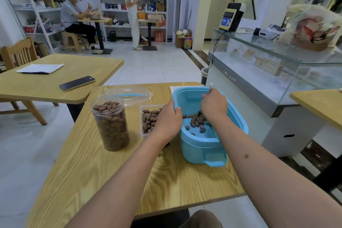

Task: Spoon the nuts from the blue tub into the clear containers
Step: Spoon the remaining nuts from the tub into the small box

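Note:
The blue tub (201,146) stands on the wooden table (114,176), tilted, with brown nuts (196,123) gathered at its bottom. My left hand (169,119) grips the tub's left rim. Inside the tub, my right hand (214,105) holds a spoon handle (211,87); the spoon's bowl is hidden among the nuts. A tall clear jar (111,122) filled with nuts stands to the left. Between jar and tub lies a shallow clear container (148,122) partly filled with nuts, partly covered by my left hand.
A clear lid with a blue seal (129,95) lies behind the jar. A second table at left carries a phone (76,83) and papers (40,68). A glass display counter (268,79) stands to the right. Two people are at the far shelves.

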